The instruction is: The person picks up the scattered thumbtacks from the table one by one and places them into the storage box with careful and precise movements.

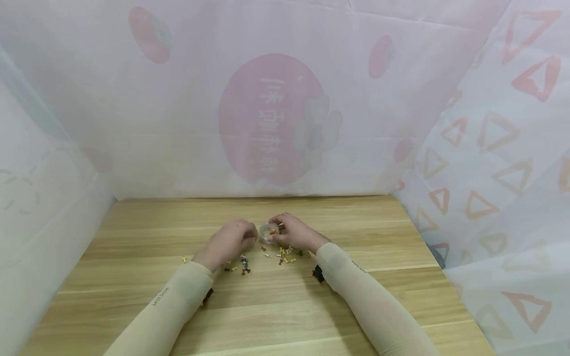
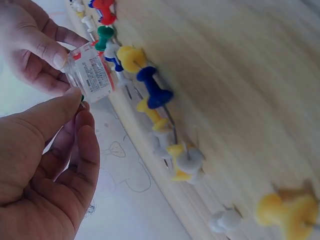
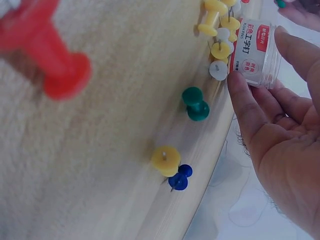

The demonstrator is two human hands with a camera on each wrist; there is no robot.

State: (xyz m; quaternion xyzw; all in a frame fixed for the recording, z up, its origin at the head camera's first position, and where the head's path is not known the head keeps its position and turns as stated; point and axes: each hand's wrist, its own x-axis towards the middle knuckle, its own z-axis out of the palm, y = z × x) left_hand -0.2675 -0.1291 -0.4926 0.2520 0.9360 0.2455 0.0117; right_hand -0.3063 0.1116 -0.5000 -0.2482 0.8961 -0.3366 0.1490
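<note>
My right hand (image 1: 297,233) holds a small clear plastic jar (image 3: 256,52) with a red and white label that reads push pins. Its fingers and thumb are around the jar's side, and a few pins show inside from the head view. Just left of the jar, my left hand (image 1: 228,242) pinches a green push pin (image 2: 82,99) between thumb and fingertips, close to the jar's mouth. Most of that pin is hidden by the fingers. In the left wrist view, a blue push pin (image 2: 154,87) and a yellow push pin (image 2: 132,59) lie on the table nearby.
Several loose push pins lie on the wooden table (image 1: 267,316), between and around the hands. A red push pin (image 3: 60,55) looms close in the right wrist view, and a green push pin (image 3: 195,104) lies further off. Printed cloth walls (image 1: 178,123) stand around the table.
</note>
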